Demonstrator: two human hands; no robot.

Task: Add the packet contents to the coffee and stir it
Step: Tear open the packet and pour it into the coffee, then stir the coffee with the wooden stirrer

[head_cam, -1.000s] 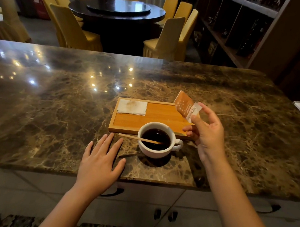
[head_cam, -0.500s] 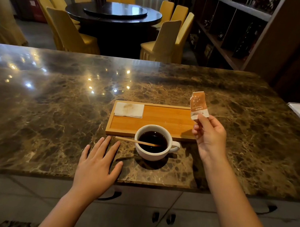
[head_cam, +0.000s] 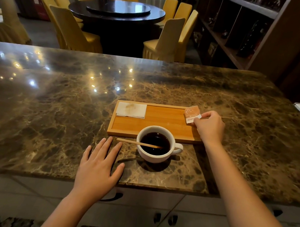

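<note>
Lowered since half a second ago, the right hand (head_cam: 210, 128) pinches the orange packet (head_cam: 192, 114) at the wooden tray's (head_cam: 155, 127) far right corner. Left hand (head_cam: 98, 165) lies flat, released, on the worktop (head_cam: 50, 109) beside the coffee cup (head_cam: 155, 144); stir stick (head_cam: 137, 143) rests across the rim, napkin (head_cam: 131, 110) on the tray's left end.

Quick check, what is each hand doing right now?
Left hand: open, flat on the counter, holding nothing.
Right hand: closed on the packet at the tray.

The packet (head_cam: 192, 114) print is too small to read.
</note>
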